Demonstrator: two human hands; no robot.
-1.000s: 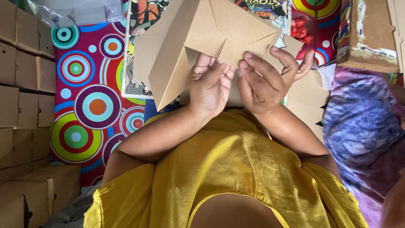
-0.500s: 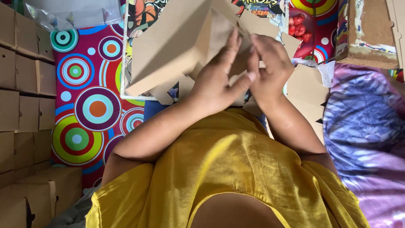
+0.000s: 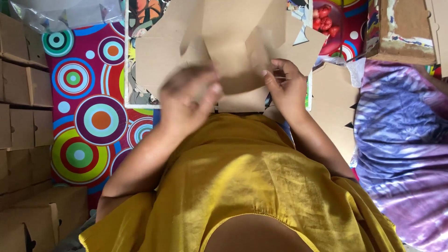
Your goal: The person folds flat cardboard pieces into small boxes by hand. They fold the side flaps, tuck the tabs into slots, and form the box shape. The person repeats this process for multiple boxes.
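Folding in hand: a flat brown cardboard box blank with die-cut flaps (image 3: 242, 51) sits far centre, held up over the lap and spread wide, its panels not yet squared into a box as far as the blur allows. Right hand (image 3: 287, 91) grips the blank's near-right edge, thumb and fingers pinched on a flap. Left hand (image 3: 189, 100) is smeared by motion, lying against the near-left part of the blank; whether it grasps or only presses, cannot tell. Judgement: the work looks early to middling, with flaps loose and sticking out at the far right, no closed corners visible, so forming the sides and tucking the flaps remain. Beneath the blank lies a white-edged printed board with cartoon figures (image 3: 140, 88), and under that a bright mat with concentric coloured circles (image 3: 88, 121) spreading left. Left edge: a stack of assembled brown cardboard boxes (image 3: 18, 102), running near to far, suggesting finished pieces. Near left, more brown cardboard boxes (image 3: 42, 219). Far left, a crumpled clear plastic bag (image 3: 60, 14). Right of the blank, a pile of flat brown cardboard sheets (image 3: 333, 112), likely unfolded stock. Far right, a worn open cardboard carton (image 3: 403, 32). Right side, purple-and-white tie-dye cloth (image 3: 401, 149). Near centre, the person's mustard-yellow garment (image 3: 242, 186).
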